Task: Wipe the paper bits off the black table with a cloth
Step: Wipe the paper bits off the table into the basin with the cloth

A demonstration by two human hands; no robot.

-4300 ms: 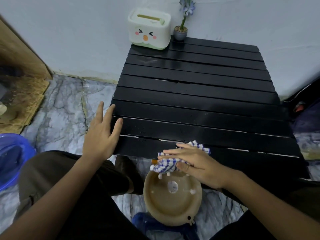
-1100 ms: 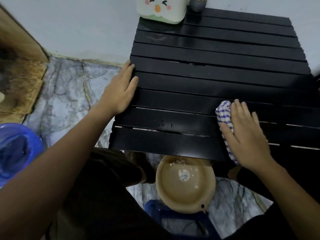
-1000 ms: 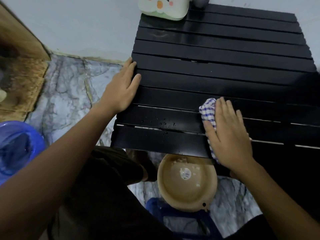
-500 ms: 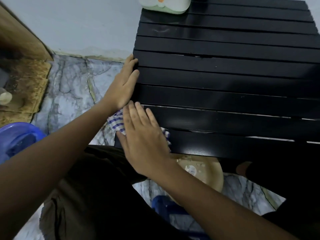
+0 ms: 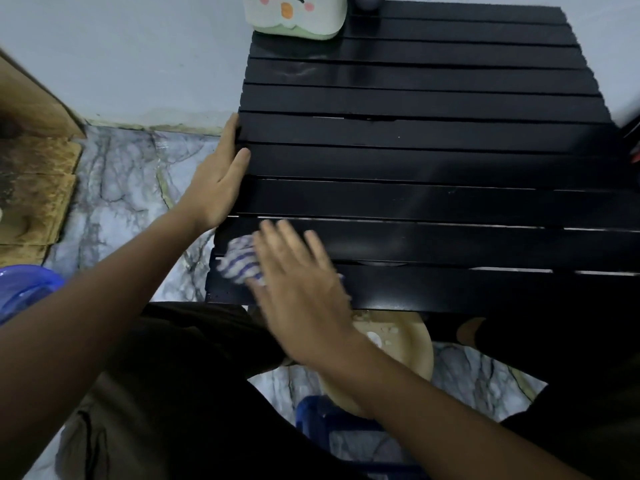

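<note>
Right hand (image 5: 304, 299) motion-blurred, its edges smeared; it lies flat, palm down, fingers (image 5: 277, 237) spread and extended over the checked cloth (image 5: 239, 261), pressing it onto the black slatted surface (image 5: 415, 161) rather than curling round it. Most of the cloth hidden under the palm; only a crumpled blue-and-white bunch shows just left of the fingers, at the near left corner of the surface, over the two nearest slats. Its long axis cannot be made out; the visible lump runs roughly from the fingertips toward the near edge. Left hand (image 5: 218, 181) open and flat, fingers together, laid along the left edge of the surface, holding nothing, just beyond the cloth. Tan bowl (image 5: 405, 344) sits below the near edge, behind the right wrist, largely covered by forearm and slat; pale bits inside, hard to resolve. Paper bits on the slats not discernible. White tissue box (image 5: 294, 15) with a face cut off at top, far from both hands. Blue basin (image 5: 24, 289) cropped at left.
</note>
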